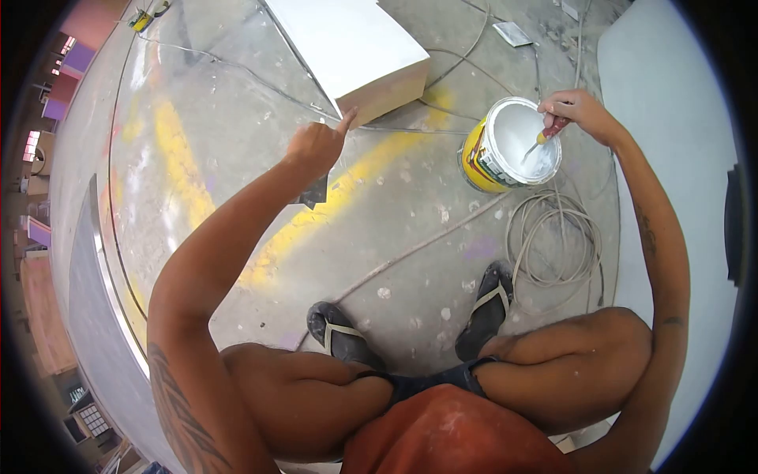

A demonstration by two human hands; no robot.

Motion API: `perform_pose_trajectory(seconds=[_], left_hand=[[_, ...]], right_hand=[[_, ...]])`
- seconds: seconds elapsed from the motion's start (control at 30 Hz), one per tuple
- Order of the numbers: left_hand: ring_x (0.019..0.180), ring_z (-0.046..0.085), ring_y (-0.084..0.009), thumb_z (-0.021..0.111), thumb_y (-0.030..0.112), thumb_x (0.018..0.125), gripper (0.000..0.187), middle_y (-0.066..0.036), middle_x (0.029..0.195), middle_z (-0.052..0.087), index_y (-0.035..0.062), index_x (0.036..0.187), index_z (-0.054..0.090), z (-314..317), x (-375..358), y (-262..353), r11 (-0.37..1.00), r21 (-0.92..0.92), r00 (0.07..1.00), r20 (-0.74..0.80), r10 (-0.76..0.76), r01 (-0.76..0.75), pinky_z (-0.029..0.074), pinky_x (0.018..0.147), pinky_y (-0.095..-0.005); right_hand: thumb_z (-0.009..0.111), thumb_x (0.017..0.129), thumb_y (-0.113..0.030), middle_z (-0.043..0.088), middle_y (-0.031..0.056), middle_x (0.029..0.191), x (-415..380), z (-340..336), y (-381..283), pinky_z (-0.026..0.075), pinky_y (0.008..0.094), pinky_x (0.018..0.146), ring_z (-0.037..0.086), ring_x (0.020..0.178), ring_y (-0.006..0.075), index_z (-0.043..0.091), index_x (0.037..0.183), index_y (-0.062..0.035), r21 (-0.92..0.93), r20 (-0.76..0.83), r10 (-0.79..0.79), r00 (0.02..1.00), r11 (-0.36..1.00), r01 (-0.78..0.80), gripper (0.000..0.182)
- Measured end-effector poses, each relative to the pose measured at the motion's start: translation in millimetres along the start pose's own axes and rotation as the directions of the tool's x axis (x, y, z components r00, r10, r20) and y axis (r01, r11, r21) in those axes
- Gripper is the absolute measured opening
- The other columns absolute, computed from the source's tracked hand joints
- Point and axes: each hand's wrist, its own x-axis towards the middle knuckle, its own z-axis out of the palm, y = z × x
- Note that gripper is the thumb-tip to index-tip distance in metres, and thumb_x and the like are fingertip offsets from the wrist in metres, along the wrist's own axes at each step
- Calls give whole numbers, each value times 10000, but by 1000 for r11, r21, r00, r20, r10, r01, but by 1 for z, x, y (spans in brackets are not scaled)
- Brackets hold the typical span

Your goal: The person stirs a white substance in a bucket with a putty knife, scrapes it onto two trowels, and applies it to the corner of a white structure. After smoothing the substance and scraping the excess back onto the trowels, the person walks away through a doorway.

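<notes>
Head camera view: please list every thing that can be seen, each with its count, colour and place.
paint bucket: one, yellow outside, white paint inside, on the floor at upper right
brush: one, reddish handle, tip dipped into the bucket
block: one, white top with pale side, on the floor at top centre
scraper: one, dark, below the left hand, partly hidden
coiled cable: one coil, pale, on the floor below the bucket
loose cables: several, pale, running across the floor
floor: grey concrete with yellow stripes and white spatters
sandals: two, dark with pale straps, on the feet
left hand: one, index finger pointing at the block's corner
right hand: one, gripping the brush over the bucket
</notes>
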Motion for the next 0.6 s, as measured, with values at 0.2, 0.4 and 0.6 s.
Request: perform_pose_trajectory(seconds=[0.2, 0.4, 0.6], left_hand=[[600, 631, -241, 530, 78, 872, 821, -112, 668, 633, 129, 1539, 54, -5, -4, -15, 995, 59, 985, -145, 91, -83, 502, 585, -389], [607, 638, -262, 540, 110, 871, 851, -135, 699, 652, 126, 1536, 9, -10, -9, -12, 998, -15, 998, 3, 66, -66, 504, 586, -382], [756, 665, -326, 526, 328, 918, 437, -157, 783, 678, 62, 1263, 572, 24, -6, -30, 957, 203, 970, 173, 173, -207, 524, 707, -429]], right_hand=[[479, 936, -173, 649, 65, 757, 5, 0, 12, 537, 269, 686, 682, 704, 177, 638, 1044, 31, 59, -57, -23, 998, 998, 27, 280], [464, 938, -180, 642, 69, 736, 17, 3, 11, 531, 251, 647, 677, 650, 170, 630, 1054, 30, 60, -88, -12, 996, 998, 17, 292], [465, 947, -191, 643, 67, 761, 26, 0, 13, 521, 248, 649, 678, 679, 167, 626, 1071, 15, 18, -57, -12, 998, 1000, 13, 290]])
